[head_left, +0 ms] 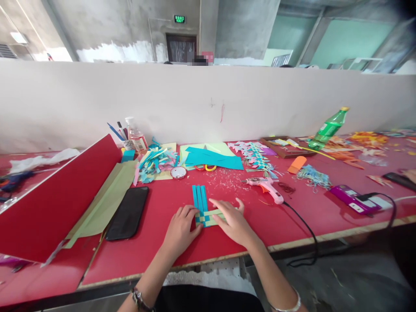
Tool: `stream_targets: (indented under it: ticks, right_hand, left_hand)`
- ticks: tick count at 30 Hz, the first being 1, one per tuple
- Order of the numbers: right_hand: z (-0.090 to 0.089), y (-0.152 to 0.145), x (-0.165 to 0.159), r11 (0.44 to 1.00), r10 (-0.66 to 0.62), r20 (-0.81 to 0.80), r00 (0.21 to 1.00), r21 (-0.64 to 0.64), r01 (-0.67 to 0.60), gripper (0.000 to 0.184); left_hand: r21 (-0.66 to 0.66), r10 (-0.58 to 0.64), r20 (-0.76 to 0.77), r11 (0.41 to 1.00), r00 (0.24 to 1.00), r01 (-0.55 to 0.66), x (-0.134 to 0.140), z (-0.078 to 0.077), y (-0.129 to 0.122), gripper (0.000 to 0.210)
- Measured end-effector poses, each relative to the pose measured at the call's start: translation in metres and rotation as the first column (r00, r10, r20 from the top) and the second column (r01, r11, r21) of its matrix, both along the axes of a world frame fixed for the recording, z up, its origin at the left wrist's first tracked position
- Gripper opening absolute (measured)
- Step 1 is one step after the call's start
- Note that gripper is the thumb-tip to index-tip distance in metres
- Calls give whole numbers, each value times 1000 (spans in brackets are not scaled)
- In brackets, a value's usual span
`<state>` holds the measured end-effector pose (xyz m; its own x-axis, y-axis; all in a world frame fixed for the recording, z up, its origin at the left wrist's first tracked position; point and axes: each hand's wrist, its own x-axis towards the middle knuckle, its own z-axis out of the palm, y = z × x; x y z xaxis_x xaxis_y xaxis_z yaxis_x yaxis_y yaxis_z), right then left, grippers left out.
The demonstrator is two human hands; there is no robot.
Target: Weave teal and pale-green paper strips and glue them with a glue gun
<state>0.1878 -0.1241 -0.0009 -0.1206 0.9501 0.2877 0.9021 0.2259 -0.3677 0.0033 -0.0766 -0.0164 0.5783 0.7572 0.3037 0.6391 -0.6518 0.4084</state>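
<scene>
A small piece of woven paper (201, 219) lay flat on the red surface (146, 242), near its front edge and between the person's two hands. Blue strips (199, 197) ran away from the person, side by side with narrow gaps, and pale green strips (215, 212) ran out to the right; where they crossed, they made a small check. The grip of the left hand (182, 227) was narrow, fingers bent, with the fingertips at the left edge of the checked part; whether they pinched the paper or only pressed on it could not be told. The grip of the right hand (235, 222) was wide, the thumb well apart from the forefinger, over the green strips. The piece looked very light and thin, with little stiffness: the strips probably bent and creased easily, slid against each other where they crossed, and could tear under a hard pull. The checked corner seemed the best place to hold it, pressed flat with soft fingertips, while single strips were better taken near their loose ends. A black phone (127, 213) lay to the left, and a pink glue gun (267, 187) lay beyond the right hand.
</scene>
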Motion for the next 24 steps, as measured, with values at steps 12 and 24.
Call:
stream_targets:
  ticks: [12,24]
  right_hand:
    - [-6,-20,0,998,-56,19,998,34,55,33]
    - [-16,-22,-16,993,0,-55,998,116,7,22]
  left_hand:
    - [-3,0,-8,1000,1000,0,1,4,-3,28]
    - [53,15,4,998,1000,-15,1,3,-4,25]
